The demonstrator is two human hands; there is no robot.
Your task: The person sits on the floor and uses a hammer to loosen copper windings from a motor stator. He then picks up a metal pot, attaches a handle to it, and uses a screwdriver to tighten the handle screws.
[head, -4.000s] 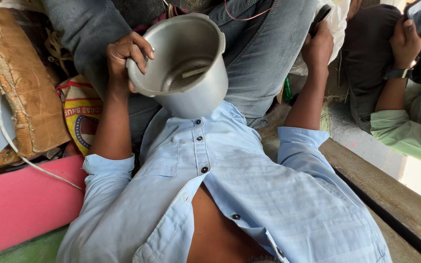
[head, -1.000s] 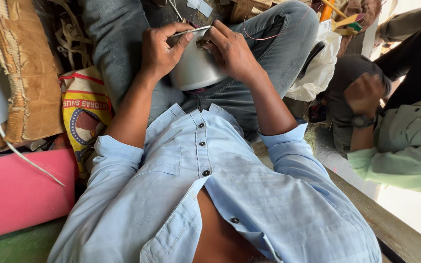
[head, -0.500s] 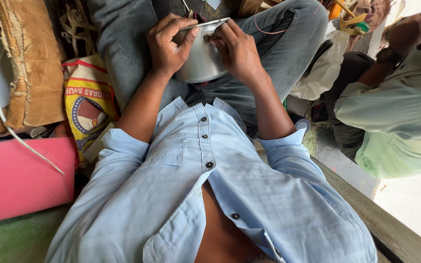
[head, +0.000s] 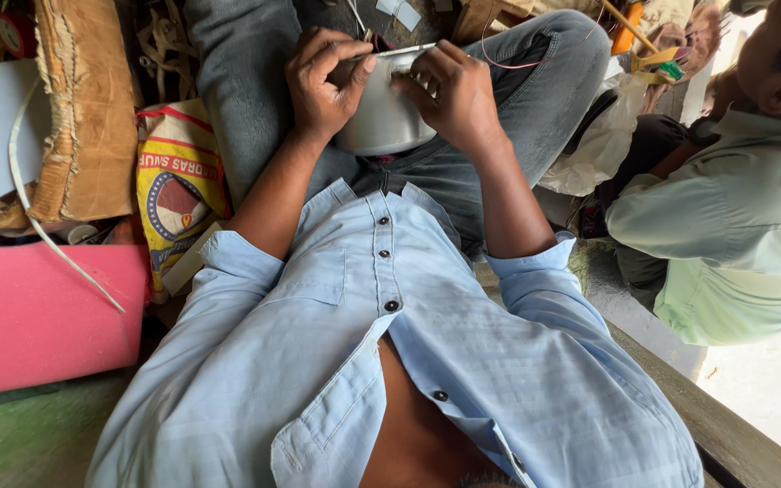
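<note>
Pot (head: 381, 117) now rests on the lap, no longer lifted; left hand (head: 323, 77) pinches its rim, right hand (head: 449, 90) grips the side, steadier for close work.

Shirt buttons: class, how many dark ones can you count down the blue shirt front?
5: four buttons run downward; one sits lowest. Folds may hide more.

Dull silver metal pot (head: 381, 113), round-bodied with a thin rim, resting on the lap between the denim-clad thighs (head: 246, 81), its upper part largely covered
</note>
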